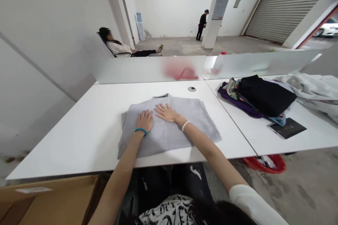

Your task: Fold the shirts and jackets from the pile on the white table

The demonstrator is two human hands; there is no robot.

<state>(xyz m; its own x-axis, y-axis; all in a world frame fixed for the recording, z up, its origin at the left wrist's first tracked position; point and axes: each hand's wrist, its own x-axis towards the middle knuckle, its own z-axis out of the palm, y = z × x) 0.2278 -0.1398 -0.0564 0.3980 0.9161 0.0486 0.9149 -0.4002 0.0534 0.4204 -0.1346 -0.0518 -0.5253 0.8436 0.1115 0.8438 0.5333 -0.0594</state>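
Note:
A light grey garment, which looks like a folded shirt (169,133), lies spread on the white table (87,123) in front of me. Its collar shows at the far edge. My left hand (145,120) rests flat on the cloth, left of the middle, fingers pointing away from me; a teal band is on that wrist. Just to its right, my right hand (166,112) presses flat with fingers spread, and a pale beaded bracelet circles the wrist. Neither hand grips anything.
To the right lie piled clothes (264,93), white cloth (314,86) and a dark tablet (287,127). A frosted divider (148,70) lines the table's back. Below are an open cardboard box (52,200) and a red bin (280,165). Two people are beyond, one seated (120,47), one standing (202,24).

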